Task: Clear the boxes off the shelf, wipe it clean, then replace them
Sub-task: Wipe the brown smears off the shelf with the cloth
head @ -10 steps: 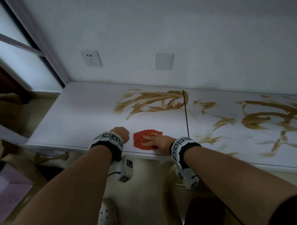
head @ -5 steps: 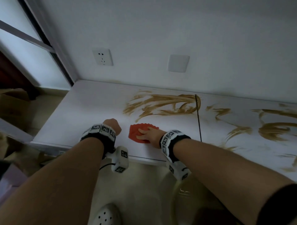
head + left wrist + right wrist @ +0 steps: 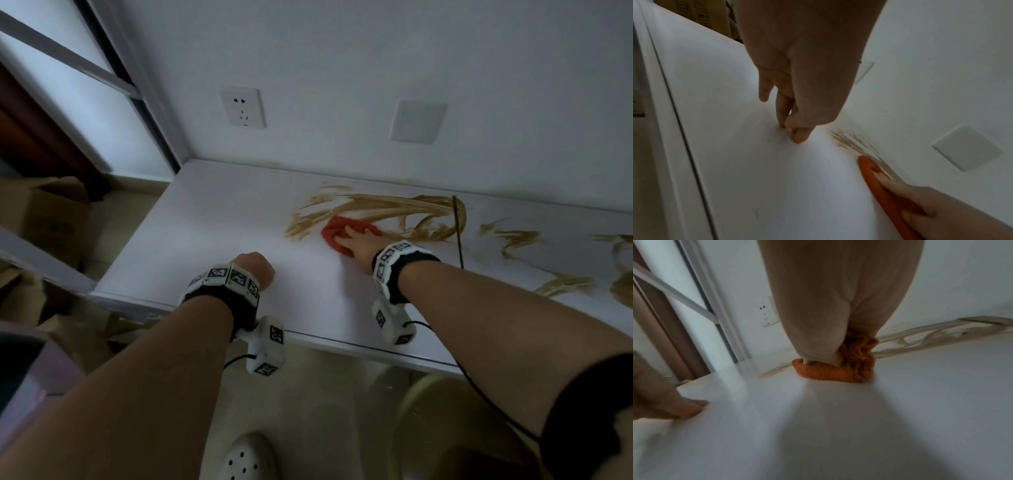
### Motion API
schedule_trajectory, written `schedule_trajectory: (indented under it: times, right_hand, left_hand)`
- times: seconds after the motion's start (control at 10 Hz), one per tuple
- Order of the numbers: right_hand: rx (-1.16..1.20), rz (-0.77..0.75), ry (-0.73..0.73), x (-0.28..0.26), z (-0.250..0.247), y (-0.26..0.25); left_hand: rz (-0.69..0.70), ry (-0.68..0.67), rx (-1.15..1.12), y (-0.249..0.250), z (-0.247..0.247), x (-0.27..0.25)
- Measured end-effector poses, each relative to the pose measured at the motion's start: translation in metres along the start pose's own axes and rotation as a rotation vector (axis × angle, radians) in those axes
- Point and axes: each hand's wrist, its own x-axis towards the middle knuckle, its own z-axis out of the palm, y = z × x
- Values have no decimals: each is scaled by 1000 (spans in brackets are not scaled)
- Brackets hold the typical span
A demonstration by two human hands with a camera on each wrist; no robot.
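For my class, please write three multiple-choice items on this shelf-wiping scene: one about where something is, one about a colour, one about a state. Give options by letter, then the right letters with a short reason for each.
1. Where is the cloth?
A. on the floor
B. on the shelf, under the right hand
C. hanging from the wall socket

2. What colour are the smears on the shelf?
A. brown
B. blue
C. green

3. How is the left hand?
A. gripping a box
B. pressing the cloth
C. resting on the shelf, holding nothing

Answers:
1 B, the head view shows the hand pressing the cloth on the shelf.
2 A, brown streaks run beside the cloth.
3 C, the left wrist view shows its fingertips on the bare surface.
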Motion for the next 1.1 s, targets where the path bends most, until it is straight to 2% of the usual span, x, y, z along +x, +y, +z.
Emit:
schedule_trajectory:
  times: [0.1, 0.2, 0.3, 0.4, 0.5, 0.6, 0.7, 0.8, 1.0, 1.1]
  right_hand:
    - [65, 68, 5, -6, 10, 11]
    - [98, 50, -1, -9, 21, 7]
    - [86, -69, 53, -13, 34, -15]
    - [8, -185, 36, -5, 37, -43]
    - [-21, -213, -8, 11, 24, -49]
    - [-24, -177, -30, 18, 10, -45]
    - [-19, -104, -18, 18, 1, -37]
    - [20, -4, -6, 16, 0, -15]
    - [36, 118, -9, -5, 21, 28]
    - [71, 97, -19, -15, 35, 26]
  left_hand:
    - [9, -14, 34, -1, 4, 5]
    - [31, -32, 53, 0, 1, 0]
    - [78, -17, 87, -3, 8, 17]
    - [80, 12, 104, 0, 9, 16]
    - [63, 18, 115, 6, 9, 10]
    - [24, 8, 105, 5, 9, 9]
    - [69, -3, 128, 3, 11, 12]
    - [44, -3, 89, 1, 9, 13]
    - [47, 14, 127, 6, 4, 11]
    - [69, 5, 146, 8, 6, 12]
